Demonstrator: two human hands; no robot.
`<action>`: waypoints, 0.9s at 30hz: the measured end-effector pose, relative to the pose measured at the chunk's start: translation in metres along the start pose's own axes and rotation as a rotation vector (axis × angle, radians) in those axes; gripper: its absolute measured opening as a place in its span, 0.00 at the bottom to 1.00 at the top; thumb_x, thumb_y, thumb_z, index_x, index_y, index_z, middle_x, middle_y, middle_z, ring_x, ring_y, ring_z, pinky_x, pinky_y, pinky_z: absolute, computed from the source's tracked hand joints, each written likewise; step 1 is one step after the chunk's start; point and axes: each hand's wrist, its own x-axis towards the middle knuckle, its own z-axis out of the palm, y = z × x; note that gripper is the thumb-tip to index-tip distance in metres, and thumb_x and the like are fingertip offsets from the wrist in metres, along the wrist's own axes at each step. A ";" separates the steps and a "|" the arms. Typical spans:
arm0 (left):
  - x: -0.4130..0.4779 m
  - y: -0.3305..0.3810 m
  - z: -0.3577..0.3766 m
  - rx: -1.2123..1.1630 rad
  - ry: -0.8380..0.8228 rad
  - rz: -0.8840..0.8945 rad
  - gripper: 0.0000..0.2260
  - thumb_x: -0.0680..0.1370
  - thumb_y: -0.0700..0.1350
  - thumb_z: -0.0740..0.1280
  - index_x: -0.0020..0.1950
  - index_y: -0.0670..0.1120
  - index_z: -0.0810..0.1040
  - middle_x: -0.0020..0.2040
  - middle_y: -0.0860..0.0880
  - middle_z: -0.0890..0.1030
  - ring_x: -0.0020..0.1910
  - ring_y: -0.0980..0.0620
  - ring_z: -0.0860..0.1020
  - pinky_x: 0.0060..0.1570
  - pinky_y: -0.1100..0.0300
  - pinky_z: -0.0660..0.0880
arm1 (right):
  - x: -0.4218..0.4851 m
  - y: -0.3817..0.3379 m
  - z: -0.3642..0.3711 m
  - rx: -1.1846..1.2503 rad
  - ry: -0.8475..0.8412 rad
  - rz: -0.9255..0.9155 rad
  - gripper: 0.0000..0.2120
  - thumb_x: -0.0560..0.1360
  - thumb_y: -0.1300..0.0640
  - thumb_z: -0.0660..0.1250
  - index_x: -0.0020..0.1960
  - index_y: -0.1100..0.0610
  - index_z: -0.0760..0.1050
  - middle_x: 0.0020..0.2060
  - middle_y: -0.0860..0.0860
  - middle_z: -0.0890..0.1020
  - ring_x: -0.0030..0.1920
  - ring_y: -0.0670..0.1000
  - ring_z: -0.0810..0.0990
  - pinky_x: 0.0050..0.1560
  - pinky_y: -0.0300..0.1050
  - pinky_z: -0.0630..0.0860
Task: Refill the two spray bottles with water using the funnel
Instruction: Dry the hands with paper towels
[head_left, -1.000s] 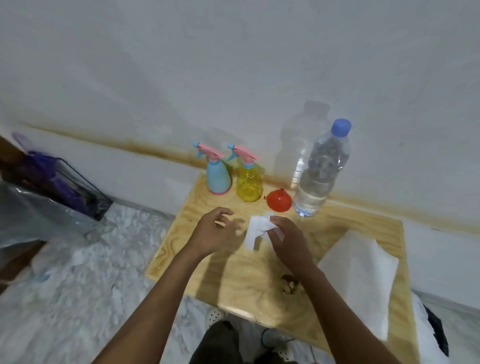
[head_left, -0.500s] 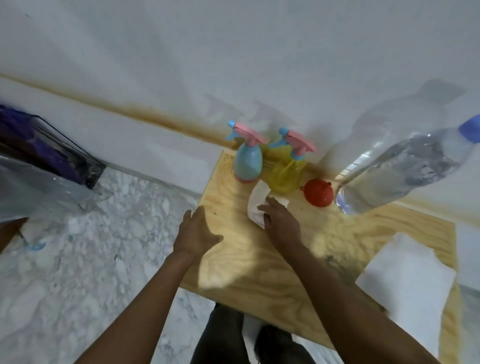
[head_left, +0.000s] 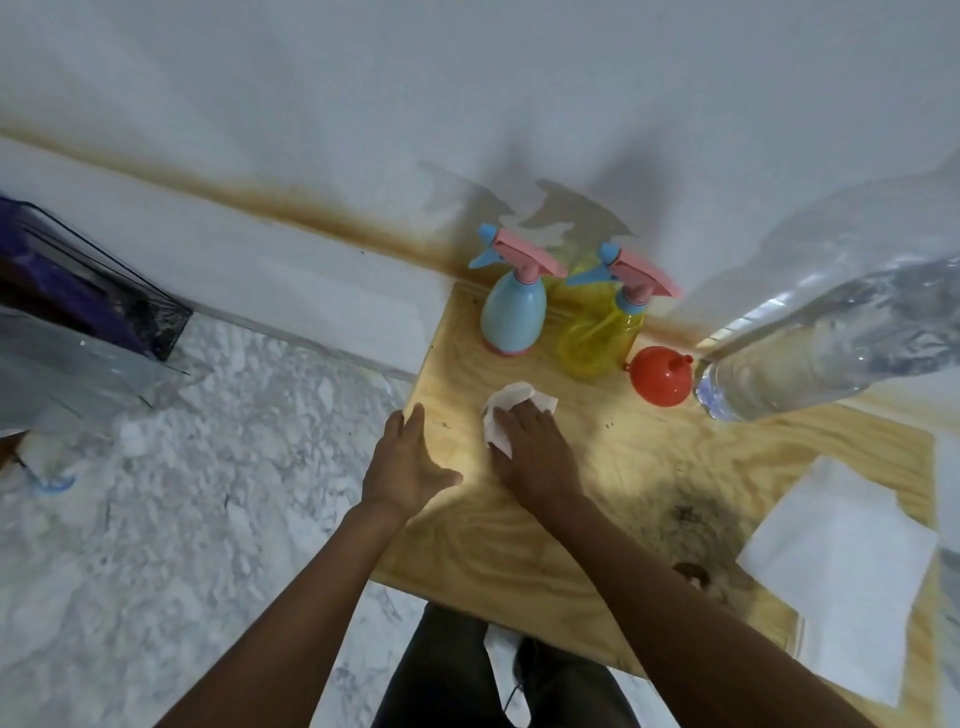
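Note:
A blue spray bottle (head_left: 512, 317) and a yellow spray bottle (head_left: 600, 338), both with pink triggers, stand at the back of the wooden table (head_left: 519, 545) against the wall. A red funnel (head_left: 661, 381) lies mouth-down to their right, beside a large clear water bottle (head_left: 810, 358). My right hand (head_left: 535, 447) presses a small white tissue (head_left: 506, 410) flat on the table in front of the spray bottles. At the table's left edge rests my left hand (head_left: 405, 467), fingers straight, holding nothing.
A larger white paper sheet (head_left: 841, 587) lies on the table's right side, near a dark stain (head_left: 691, 514). A dark bin with a clear plastic bag (head_left: 78, 332) stands on the marble floor at the left. My legs show below the table's front edge.
My right hand slid the tissue toward the spray bottles. My left hand moved left to the table's edge and opened flat. The camera leaned in closer.

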 end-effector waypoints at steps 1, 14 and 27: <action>0.000 0.000 0.000 -0.002 0.000 0.000 0.52 0.67 0.58 0.79 0.81 0.47 0.52 0.80 0.44 0.54 0.76 0.44 0.64 0.69 0.51 0.70 | 0.001 0.003 -0.003 0.007 0.034 -0.010 0.23 0.72 0.53 0.71 0.64 0.58 0.73 0.60 0.59 0.79 0.59 0.61 0.78 0.58 0.61 0.78; -0.001 -0.005 0.003 -0.044 0.022 0.013 0.52 0.67 0.58 0.79 0.82 0.50 0.51 0.82 0.48 0.50 0.79 0.48 0.59 0.70 0.52 0.70 | 0.033 -0.016 0.013 -0.219 -0.103 -0.323 0.22 0.80 0.59 0.60 0.73 0.64 0.68 0.70 0.65 0.73 0.72 0.64 0.70 0.68 0.58 0.72; -0.006 -0.020 -0.003 -0.283 -0.024 0.030 0.48 0.66 0.46 0.82 0.79 0.46 0.58 0.69 0.58 0.65 0.67 0.62 0.63 0.54 0.84 0.57 | 0.031 -0.039 -0.013 -0.170 -0.304 -0.361 0.27 0.83 0.53 0.56 0.80 0.55 0.54 0.80 0.56 0.51 0.80 0.54 0.52 0.67 0.50 0.68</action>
